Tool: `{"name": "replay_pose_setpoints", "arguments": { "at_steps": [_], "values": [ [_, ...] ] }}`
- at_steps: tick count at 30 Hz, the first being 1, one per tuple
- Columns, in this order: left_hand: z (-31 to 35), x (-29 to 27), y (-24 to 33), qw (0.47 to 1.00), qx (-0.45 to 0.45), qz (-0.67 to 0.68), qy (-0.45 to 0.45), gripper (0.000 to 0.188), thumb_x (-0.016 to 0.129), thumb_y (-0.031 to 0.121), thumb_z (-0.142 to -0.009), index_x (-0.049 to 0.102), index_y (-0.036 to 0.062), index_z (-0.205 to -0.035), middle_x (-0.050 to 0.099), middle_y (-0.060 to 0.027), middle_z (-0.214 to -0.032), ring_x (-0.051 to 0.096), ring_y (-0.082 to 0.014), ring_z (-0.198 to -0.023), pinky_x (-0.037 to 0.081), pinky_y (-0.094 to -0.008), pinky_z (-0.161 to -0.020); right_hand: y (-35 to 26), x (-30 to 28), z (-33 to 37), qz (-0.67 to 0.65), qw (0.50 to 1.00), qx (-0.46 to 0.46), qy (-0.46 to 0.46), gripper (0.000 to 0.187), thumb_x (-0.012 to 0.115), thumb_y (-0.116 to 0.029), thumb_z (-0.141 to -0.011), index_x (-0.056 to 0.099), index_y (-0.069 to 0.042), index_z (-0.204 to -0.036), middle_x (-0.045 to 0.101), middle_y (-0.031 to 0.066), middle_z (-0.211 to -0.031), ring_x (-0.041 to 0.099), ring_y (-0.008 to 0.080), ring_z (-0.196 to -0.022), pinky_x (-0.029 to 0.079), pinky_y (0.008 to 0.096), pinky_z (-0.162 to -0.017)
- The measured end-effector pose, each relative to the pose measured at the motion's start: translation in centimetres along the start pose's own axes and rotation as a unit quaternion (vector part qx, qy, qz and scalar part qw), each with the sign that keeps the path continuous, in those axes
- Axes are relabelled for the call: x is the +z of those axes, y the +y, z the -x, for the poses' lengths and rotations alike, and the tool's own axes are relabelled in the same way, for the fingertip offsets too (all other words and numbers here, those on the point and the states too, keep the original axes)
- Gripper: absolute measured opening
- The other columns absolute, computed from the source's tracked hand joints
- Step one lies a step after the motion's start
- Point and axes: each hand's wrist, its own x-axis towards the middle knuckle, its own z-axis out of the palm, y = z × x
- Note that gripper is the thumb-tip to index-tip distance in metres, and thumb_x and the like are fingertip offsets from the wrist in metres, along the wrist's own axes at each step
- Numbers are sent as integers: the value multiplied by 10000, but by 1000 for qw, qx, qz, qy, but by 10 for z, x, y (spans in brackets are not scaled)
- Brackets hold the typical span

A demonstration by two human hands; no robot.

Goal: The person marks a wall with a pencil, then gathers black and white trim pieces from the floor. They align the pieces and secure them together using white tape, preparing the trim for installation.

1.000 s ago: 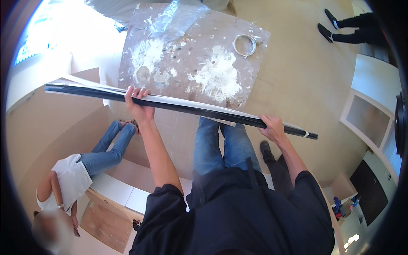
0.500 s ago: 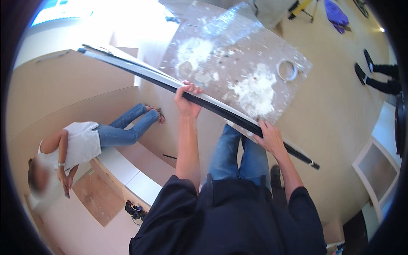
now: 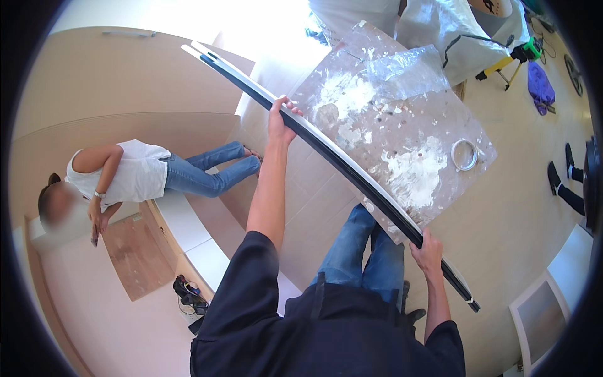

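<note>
A bundle of long, thin black and white strips (image 3: 352, 168) runs slantwise in front of me, from the upper left down to the lower right. My left hand (image 3: 282, 122) is closed around it toward its far left part. Nearer the lower right end, my right hand (image 3: 429, 252) grips the same bundle. At the upper left the strip ends spread slightly apart. The bundle passes above the near edge of a dusty, white-stained board (image 3: 383, 141), hiding part of it.
A roll of tape (image 3: 464, 155) and a clear plastic sheet (image 3: 408, 72) lie on the board. To the left, a person in a white top (image 3: 135, 164) is beside white-topped cabinets (image 3: 188, 226). Another person's feet (image 3: 554, 179) show at right, near a framed panel (image 3: 543, 320).
The bundle has tilted more steeply, its right end now lower. My right hand has moved down and right with it. The view has shifted, and the person at left has changed arm pose.
</note>
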Motion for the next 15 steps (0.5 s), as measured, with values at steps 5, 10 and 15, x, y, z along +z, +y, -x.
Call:
{"name": "replay_pose_setpoints", "arguments": {
  "at_steps": [5,10,15],
  "values": [
    [-27,-16,-13,993,-3,-20,113,153,656,196,-886,554,84,-912,572,-36,-770,606,-173,-720,538,-351,-669,7,3,-6,38,999,6,-10,435,806,-201,-747,525,-13,-1020,647,232,-838,642,442,-776,508,504,-659],
    [-47,-34,-21,987,24,-63,149,159,634,202,-889,574,55,-893,534,-52,-732,541,-175,-562,515,-382,-524,12,12,-5,39,999,24,-5,437,789,-201,-763,518,-15,-1052,611,237,-942,632,442,-873,512,519,-721],
    [-58,-38,-39,974,23,-91,204,119,594,200,-892,556,89,-874,429,-1,-667,446,-121,-522,456,-316,-485,22,14,0,66,994,79,-36,462,779,-235,-775,519,-7,-1081,600,227,-969,618,441,-922,516,514,-797]
  ]
}}
